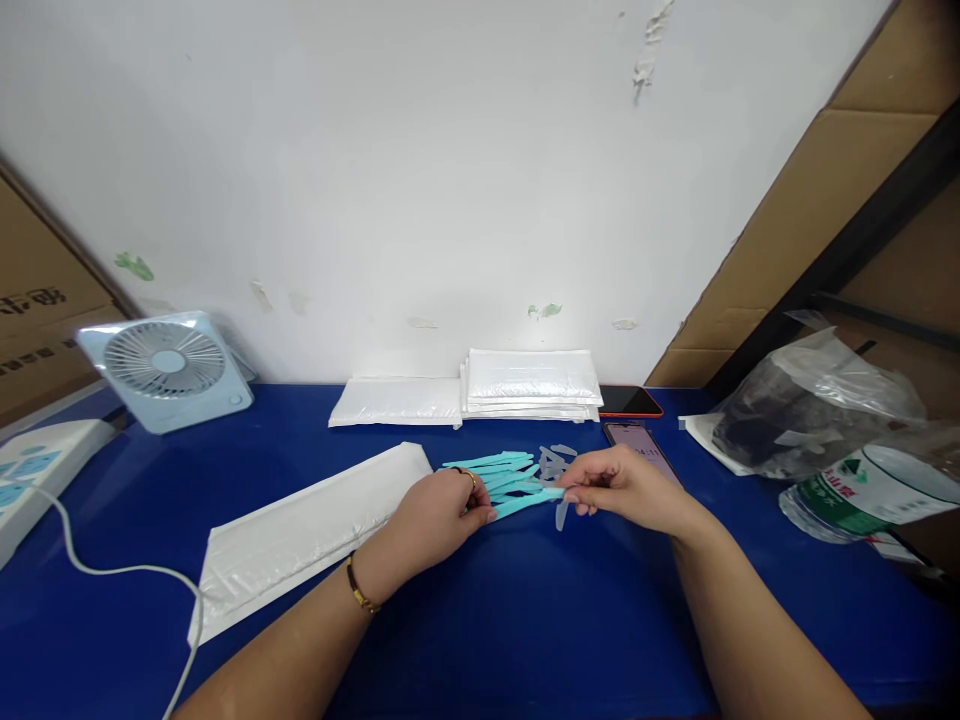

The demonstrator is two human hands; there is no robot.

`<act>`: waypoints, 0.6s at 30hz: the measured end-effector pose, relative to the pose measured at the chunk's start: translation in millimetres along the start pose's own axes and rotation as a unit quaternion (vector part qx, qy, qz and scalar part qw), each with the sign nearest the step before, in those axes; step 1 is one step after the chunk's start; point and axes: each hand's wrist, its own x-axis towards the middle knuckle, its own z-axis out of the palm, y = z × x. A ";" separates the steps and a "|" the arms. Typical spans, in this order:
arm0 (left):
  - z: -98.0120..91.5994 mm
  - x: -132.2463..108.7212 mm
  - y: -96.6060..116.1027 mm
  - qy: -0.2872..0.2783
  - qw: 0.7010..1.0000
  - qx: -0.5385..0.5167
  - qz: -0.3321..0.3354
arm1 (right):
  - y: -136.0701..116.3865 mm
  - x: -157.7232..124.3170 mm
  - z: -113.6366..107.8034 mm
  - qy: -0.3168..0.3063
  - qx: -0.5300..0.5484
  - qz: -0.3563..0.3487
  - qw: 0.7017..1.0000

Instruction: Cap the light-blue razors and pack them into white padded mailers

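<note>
Left hand [439, 520] and right hand [622, 490] at opposite ends of one of the teal strips [504, 478] — likely to kink or tear under an uneven pull, and the dangling clear film tab [561, 515] liable to cling to fingers or the pile. Left curled almost closed, thumb and fingertips pinching the strip's near end. Right, at 3 o'clock from it, closed to a fine pinch on the other end, tab hanging below. Rest of the strips fanned loose at 12 o'clock between the hands — easily scattered. White padded envelope [300, 535] at 9 o'clock, phone [645, 450] at 1 o'clock, all on the blue table [525, 620].
</note>
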 end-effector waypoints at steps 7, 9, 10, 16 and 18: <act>-10.1 2.9 -12.0 0.057 0.991 -0.122 -0.002 | 11.3 4.3 -10.1 0.210 0.065 -0.028 0.975; -9.8 4.6 -13.4 0.078 0.988 -0.134 0.006 | 14.6 8.9 -6.5 0.214 0.097 -0.022 0.972; -9.4 5.4 -13.7 0.094 0.987 -0.132 0.011 | 16.1 11.4 -4.1 0.210 0.114 -0.020 0.971; -5.0 10.1 -13.7 0.144 0.985 -0.089 0.017 | 19.4 22.5 6.6 0.237 0.166 -0.014 0.957; -3.8 11.2 -13.8 0.155 0.985 -0.072 0.020 | 18.0 23.8 8.7 0.257 0.170 -0.020 0.951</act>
